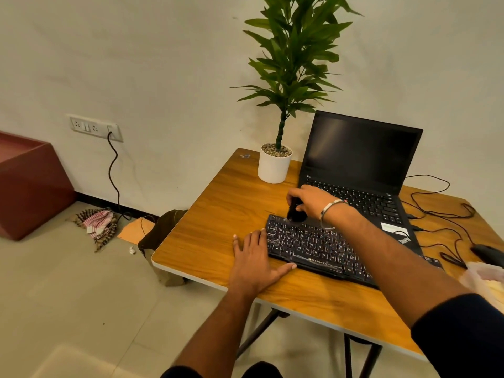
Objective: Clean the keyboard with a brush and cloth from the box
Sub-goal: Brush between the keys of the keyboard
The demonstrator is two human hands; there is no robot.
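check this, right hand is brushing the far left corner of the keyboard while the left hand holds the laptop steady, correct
Not quite. In the head view the left hand lies flat on the table against the keyboard's left end, not on the laptop. The right hand does hold the brush at the far left corner.

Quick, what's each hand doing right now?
Left hand: open, flat on the table, thumb against the keyboard.
Right hand: closed around a dark brush on the keyboard's top-left corner.

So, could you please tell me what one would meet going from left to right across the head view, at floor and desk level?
Maroon box → checkered cloth → left hand → brush in the right hand → mouse.
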